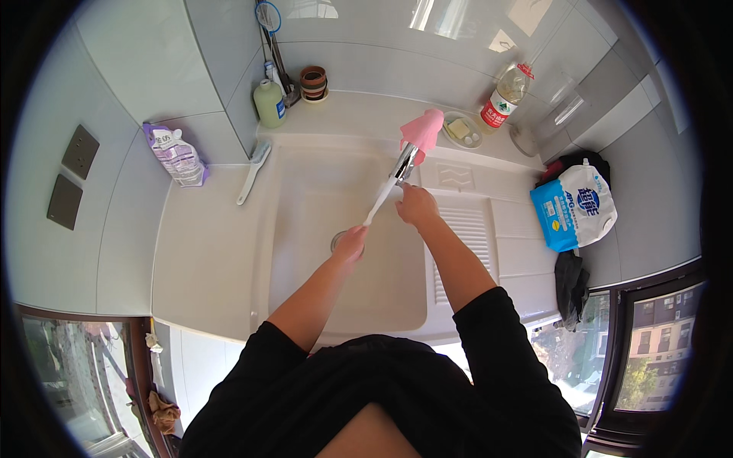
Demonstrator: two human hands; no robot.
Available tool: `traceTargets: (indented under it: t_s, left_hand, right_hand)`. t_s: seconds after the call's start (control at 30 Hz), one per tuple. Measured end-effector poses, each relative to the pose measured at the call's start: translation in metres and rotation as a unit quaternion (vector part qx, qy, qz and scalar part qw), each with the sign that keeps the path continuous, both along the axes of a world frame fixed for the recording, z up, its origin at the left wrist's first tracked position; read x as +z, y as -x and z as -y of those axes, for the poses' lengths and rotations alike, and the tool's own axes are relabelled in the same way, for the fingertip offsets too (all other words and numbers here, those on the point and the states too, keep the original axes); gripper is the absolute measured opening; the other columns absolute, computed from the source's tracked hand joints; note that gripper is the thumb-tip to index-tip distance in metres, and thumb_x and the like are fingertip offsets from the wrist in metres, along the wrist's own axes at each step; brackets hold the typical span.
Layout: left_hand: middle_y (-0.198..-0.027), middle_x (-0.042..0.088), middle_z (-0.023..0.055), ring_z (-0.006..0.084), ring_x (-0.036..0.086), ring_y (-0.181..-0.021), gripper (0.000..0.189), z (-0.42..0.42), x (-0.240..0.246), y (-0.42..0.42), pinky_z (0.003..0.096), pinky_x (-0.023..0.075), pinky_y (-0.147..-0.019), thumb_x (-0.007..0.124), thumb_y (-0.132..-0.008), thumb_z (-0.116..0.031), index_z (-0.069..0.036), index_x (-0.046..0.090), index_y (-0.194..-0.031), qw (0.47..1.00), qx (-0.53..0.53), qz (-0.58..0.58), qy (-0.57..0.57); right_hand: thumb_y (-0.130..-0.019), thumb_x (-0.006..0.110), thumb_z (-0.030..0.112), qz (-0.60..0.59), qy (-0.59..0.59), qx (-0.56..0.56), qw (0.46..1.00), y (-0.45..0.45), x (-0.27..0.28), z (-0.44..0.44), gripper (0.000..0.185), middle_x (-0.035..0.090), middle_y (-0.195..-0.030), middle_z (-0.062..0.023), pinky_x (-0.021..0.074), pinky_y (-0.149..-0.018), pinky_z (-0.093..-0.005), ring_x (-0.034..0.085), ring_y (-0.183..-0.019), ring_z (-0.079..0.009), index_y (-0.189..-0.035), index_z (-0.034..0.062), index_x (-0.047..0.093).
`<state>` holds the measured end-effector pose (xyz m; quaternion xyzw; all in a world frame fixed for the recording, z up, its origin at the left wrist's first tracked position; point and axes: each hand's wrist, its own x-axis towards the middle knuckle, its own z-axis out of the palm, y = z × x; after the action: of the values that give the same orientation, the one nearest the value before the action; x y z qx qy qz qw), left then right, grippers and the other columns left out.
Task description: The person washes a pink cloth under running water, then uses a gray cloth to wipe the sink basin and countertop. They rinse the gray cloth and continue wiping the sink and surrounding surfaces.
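A chrome faucet [404,162] rises at the back edge of the white sink basin [378,297], with a pink cloth [422,130] draped over its top. A white stream of water [379,201] runs from its spout towards me. My left hand [350,244] is in the stream, above the drain [339,243]; its fingers are too small to make out. Beside the faucet's lower part is my right hand [417,205], fingers bent, the foremost finger close to or touching the chrome. Whether it grips anything there is hidden.
A white-handled brush [253,173] and a purple-white pouch [176,156] are on the left. Along the back stand a green bottle [268,106], a flower pot [313,83], a soap dish [461,130] and a plastic bottle [504,100]. A blue-white detergent bag [574,206] stands right of the ribbed washboard [462,246].
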<state>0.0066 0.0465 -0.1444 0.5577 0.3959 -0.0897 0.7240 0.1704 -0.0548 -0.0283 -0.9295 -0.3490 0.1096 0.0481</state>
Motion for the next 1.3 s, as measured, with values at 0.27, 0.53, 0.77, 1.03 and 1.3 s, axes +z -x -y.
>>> traceTargets:
  t_s: [0.27, 0.53, 0.77, 1.03, 1.3]
  left_hand:
    - [-0.129, 0.058, 0.0145, 0.0327, 0.054, -0.12, 0.057, 0.001, 0.059, -0.016, 0.0522, 0.0428, -0.103, 0.041, -0.098, -0.057, -0.01, 0.054, -0.127, 0.801, 0.228, 0.2, 0.516]
    - [-0.112, 0.063, 0.0063, 0.0183, 0.059, -0.104, 0.031, 0.011, 0.068, -0.017, 0.036, 0.0472, -0.092, 0.043, -0.104, -0.035, -0.012, 0.059, -0.118, 0.867, 0.265, 0.263, 0.331]
    - [-0.131, 0.056, 0.0066, 0.0208, 0.052, -0.12, 0.046, 0.001, 0.078, -0.015, 0.0395, 0.0426, -0.102, 0.041, -0.103, -0.046, -0.011, 0.055, -0.129, 0.826, 0.294, 0.274, 0.396]
    - [-0.117, 0.062, 0.0025, 0.0191, 0.057, -0.108, 0.036, 0.012, 0.078, -0.018, 0.0365, 0.0459, -0.094, 0.046, -0.101, -0.042, -0.013, 0.06, -0.118, 0.83, 0.314, 0.234, 0.397]
    - [-0.112, 0.063, 0.0019, 0.0187, 0.056, -0.105, 0.031, 0.014, 0.063, -0.02, 0.0365, 0.0471, -0.086, 0.048, -0.101, -0.037, -0.015, 0.061, -0.116, 0.776, 0.369, 0.254, 0.443]
  right_hand:
    - [-0.1, 0.053, 0.022, -0.501, -0.555, -0.298, 0.594, 0.065, -0.045, -0.032, 0.028, 0.065, -0.105, -0.0072, 0.0524, -0.076, -0.0381, 0.064, -0.086, -0.0198, -0.117, 0.0025, 0.063]
    - [-0.102, 0.049, 0.027, -0.404, -0.542, -0.212, 0.706, 0.094, -0.032, -0.053, 0.047, 0.056, -0.103, -0.0029, 0.0462, -0.09, -0.0305, 0.054, -0.095, -0.0138, -0.144, 0.007, 0.045]
    - [-0.102, 0.047, 0.028, -0.485, -0.422, -0.175, 0.746, 0.093, -0.037, -0.055, 0.051, 0.016, -0.164, -0.0114, 0.0277, -0.115, -0.0323, 0.018, -0.15, -0.0201, -0.149, 0.008, 0.041]
    - [-0.103, 0.047, 0.031, -0.46, -0.342, -0.145, 0.806, 0.089, -0.026, -0.051, 0.049, 0.04, -0.149, -0.0085, 0.0357, -0.108, -0.0314, 0.042, -0.132, -0.019, -0.145, 0.0067, 0.046]
    - [-0.103, 0.045, 0.03, -0.406, -0.302, -0.146, 0.85, 0.089, -0.05, -0.039, 0.049, 0.046, -0.143, -0.0054, 0.0373, -0.108, -0.0328, 0.047, -0.129, -0.0217, -0.147, 0.0078, 0.042]
